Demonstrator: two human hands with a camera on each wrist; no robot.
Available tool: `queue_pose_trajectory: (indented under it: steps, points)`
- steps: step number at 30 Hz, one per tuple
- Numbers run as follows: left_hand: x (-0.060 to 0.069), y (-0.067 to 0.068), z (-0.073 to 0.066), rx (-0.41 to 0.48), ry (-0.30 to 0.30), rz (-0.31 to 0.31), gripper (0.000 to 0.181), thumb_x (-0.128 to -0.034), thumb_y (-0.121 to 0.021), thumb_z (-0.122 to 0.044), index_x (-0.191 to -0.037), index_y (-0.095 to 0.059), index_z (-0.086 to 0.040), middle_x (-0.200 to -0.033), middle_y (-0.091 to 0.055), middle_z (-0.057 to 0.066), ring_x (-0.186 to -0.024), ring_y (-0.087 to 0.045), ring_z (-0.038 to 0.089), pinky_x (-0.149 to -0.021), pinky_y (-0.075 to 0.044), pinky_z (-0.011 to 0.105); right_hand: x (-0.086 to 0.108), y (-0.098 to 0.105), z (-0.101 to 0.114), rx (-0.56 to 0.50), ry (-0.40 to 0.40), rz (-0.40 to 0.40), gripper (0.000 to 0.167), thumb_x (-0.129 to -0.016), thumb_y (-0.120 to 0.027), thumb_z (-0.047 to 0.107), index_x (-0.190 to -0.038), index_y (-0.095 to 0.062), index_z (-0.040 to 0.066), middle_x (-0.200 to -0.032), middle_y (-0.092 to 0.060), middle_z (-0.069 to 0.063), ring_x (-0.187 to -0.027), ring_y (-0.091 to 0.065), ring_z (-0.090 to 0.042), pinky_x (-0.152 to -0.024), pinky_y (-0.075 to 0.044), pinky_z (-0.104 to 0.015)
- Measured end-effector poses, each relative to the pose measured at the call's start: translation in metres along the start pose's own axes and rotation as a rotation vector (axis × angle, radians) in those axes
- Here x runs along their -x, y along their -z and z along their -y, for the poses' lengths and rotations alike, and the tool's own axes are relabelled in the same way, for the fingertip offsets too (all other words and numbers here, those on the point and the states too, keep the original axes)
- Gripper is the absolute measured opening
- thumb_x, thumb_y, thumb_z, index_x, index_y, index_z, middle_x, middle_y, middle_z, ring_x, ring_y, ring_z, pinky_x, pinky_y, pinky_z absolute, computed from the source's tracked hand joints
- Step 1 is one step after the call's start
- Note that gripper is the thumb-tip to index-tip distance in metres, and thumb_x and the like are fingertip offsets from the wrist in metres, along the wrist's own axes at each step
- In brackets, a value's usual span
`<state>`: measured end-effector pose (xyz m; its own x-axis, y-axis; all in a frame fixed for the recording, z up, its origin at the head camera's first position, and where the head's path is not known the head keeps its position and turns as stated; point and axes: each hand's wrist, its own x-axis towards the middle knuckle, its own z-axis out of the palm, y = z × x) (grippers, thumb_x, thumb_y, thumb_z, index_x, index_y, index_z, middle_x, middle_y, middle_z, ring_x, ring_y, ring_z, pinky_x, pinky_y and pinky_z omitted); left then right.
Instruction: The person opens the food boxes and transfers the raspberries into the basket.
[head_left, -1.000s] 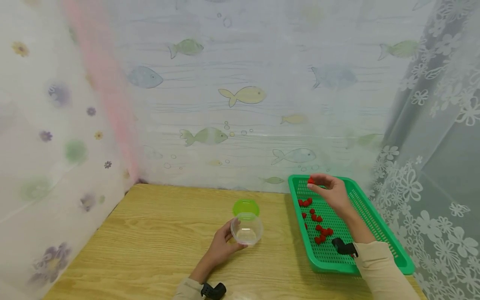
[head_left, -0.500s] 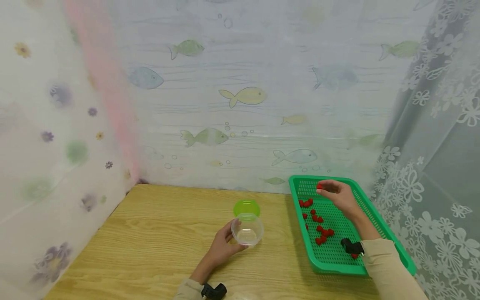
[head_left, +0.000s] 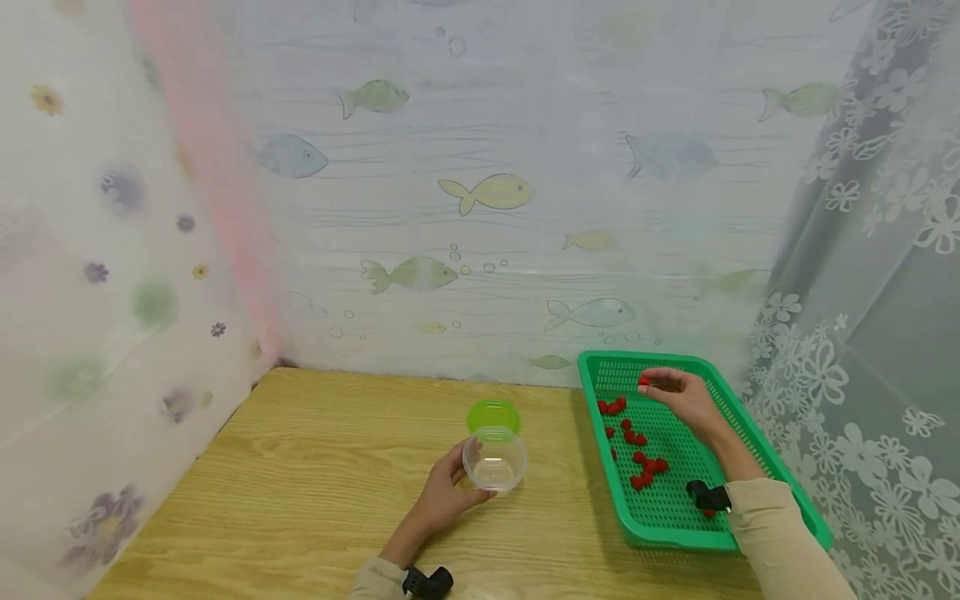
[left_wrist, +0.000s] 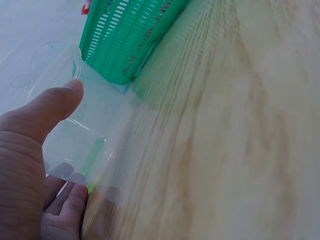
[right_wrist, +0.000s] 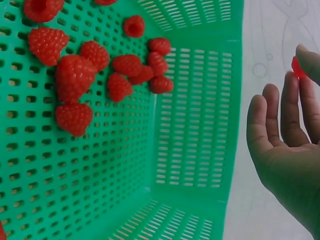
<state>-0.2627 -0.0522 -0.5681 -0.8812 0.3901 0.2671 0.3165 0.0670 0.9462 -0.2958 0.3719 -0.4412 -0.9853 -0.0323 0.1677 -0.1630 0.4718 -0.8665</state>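
My left hand (head_left: 442, 497) grips a clear plastic tub (head_left: 495, 460) by its side, thumb on the near wall and fingers round the far one, as the left wrist view shows. Nothing shows inside the tub. Above the far part of the green basket (head_left: 617, 500), my right hand (head_left: 686, 400) pinches a raspberry (head_left: 644, 381) between thumb and fingertip; its other fingers are spread loosely. More raspberries (right_wrist: 75, 77) lie scattered over the basket floor, mostly toward its left side in the head view.
A bright green round lid (head_left: 492, 414) lies on the wooden table (head_left: 337, 450) just behind the tub. Behind the table hangs a fish-patterned curtain (head_left: 480, 250). A flower-patterned sheer curtain (head_left: 862, 375) is close to the basket's right side.
My right hand, still pinching the raspberry, has moved slightly right and down over the basket. The left hand and tub have stayed in place.
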Motion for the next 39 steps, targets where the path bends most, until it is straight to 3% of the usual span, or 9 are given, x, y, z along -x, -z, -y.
queue_pose_trajectory:
  steps: [7, 13, 20, 23, 26, 29, 34, 36, 39]
  points:
    - [-0.001, -0.001, 0.000, 0.003, 0.000, -0.004, 0.091, -0.0846, -0.083, -0.009, -0.158, -0.030, 0.000, -0.156, -0.040, 0.026, -0.144, -0.041, 0.041, -0.115, -0.040, 0.046, 0.001, 0.001, 0.000, 0.002, 0.002, 0.023, 0.050, -0.100, -0.068, 0.021, -0.139, -0.054, -0.006, -0.132, -0.062, -0.022, -0.098, -0.059, 0.009, -0.094, -0.056, -0.033]
    - [0.000, -0.002, 0.002, 0.009, 0.003, -0.004, 0.091, -0.0844, -0.084, -0.009, -0.158, -0.031, -0.001, -0.157, -0.040, 0.025, -0.145, -0.040, 0.040, -0.116, -0.040, 0.046, 0.003, 0.001, 0.000, -0.009, 0.012, 0.025, 0.049, -0.100, -0.068, 0.020, -0.138, -0.055, -0.008, -0.129, -0.063, -0.019, -0.098, -0.059, 0.009, -0.091, -0.055, -0.025]
    - [-0.001, 0.000, 0.003, 0.012, 0.002, -0.009, 0.091, -0.0841, -0.084, -0.009, -0.158, -0.032, -0.001, -0.156, -0.040, 0.025, -0.144, -0.041, 0.041, -0.115, -0.041, 0.045, 0.005, 0.001, 0.006, 0.040, 0.030, 0.050, 0.045, -0.103, -0.064, 0.022, -0.136, -0.057, -0.007, -0.134, -0.061, -0.025, -0.100, -0.058, 0.009, -0.101, -0.053, -0.053]
    - [-0.001, 0.001, 0.004, 0.005, -0.007, -0.014, 0.090, -0.0842, -0.084, -0.009, -0.157, -0.032, -0.001, -0.156, -0.039, 0.026, -0.145, -0.040, 0.041, -0.116, -0.040, 0.044, 0.008, -0.001, 0.014, 0.125, 0.060, 0.079, 0.040, -0.104, -0.062, 0.023, -0.133, -0.061, -0.004, -0.131, -0.064, -0.024, -0.105, -0.061, -0.002, -0.098, -0.053, -0.055]
    - [-0.002, 0.003, 0.004, -0.026, -0.004, -0.011, 0.090, -0.0846, -0.084, -0.012, -0.158, -0.032, -0.002, -0.158, -0.039, 0.023, -0.147, -0.037, 0.040, -0.118, -0.037, 0.046, 0.014, -0.005, 0.027, 0.231, 0.109, 0.108, 0.035, -0.104, -0.061, 0.022, -0.128, -0.065, -0.003, -0.125, -0.066, -0.023, -0.107, -0.064, -0.023, -0.090, -0.056, -0.053]
    - [-0.001, 0.007, 0.001, -0.088, 0.020, 0.008, 0.095, -0.0842, -0.085, -0.018, -0.159, -0.029, -0.004, -0.158, -0.040, 0.019, -0.149, -0.035, 0.037, -0.120, -0.033, 0.050, 0.021, -0.013, 0.040, 0.329, 0.148, 0.135, 0.037, -0.104, -0.061, 0.023, -0.129, -0.064, -0.003, -0.126, -0.064, -0.024, -0.112, -0.061, -0.040, -0.088, -0.055, -0.054]
    - [0.001, 0.022, -0.014, -0.269, 0.105, 0.061, 0.106, -0.0813, -0.087, -0.032, -0.161, -0.023, -0.005, -0.160, -0.036, 0.019, -0.150, -0.031, 0.040, -0.118, -0.031, 0.063, 0.029, -0.028, 0.053, 0.491, 0.201, 0.172, 0.053, -0.103, -0.062, 0.029, -0.142, -0.053, -0.005, -0.144, -0.049, -0.032, -0.133, -0.043, -0.054, -0.103, -0.042, -0.070]
    - [0.002, 0.032, -0.021, -0.363, 0.109, 0.081, 0.106, -0.0821, -0.086, -0.033, -0.161, -0.023, -0.004, -0.161, -0.032, 0.022, -0.150, -0.028, 0.044, -0.117, -0.030, 0.067, 0.030, -0.033, 0.056, 0.556, 0.219, 0.166, 0.059, -0.102, -0.062, 0.031, -0.146, -0.048, -0.006, -0.151, -0.041, -0.034, -0.139, -0.032, -0.058, -0.107, -0.033, -0.076]
    - [0.002, 0.050, -0.026, -0.513, 0.069, 0.099, 0.099, -0.0869, -0.082, -0.029, -0.161, -0.023, -0.002, -0.163, -0.026, 0.026, -0.151, -0.020, 0.049, -0.116, -0.028, 0.071, 0.031, -0.039, 0.057, 0.647, 0.229, 0.138, 0.067, -0.102, -0.062, 0.034, -0.151, -0.041, -0.007, -0.157, -0.031, -0.036, -0.142, -0.022, -0.061, -0.110, -0.024, -0.079]
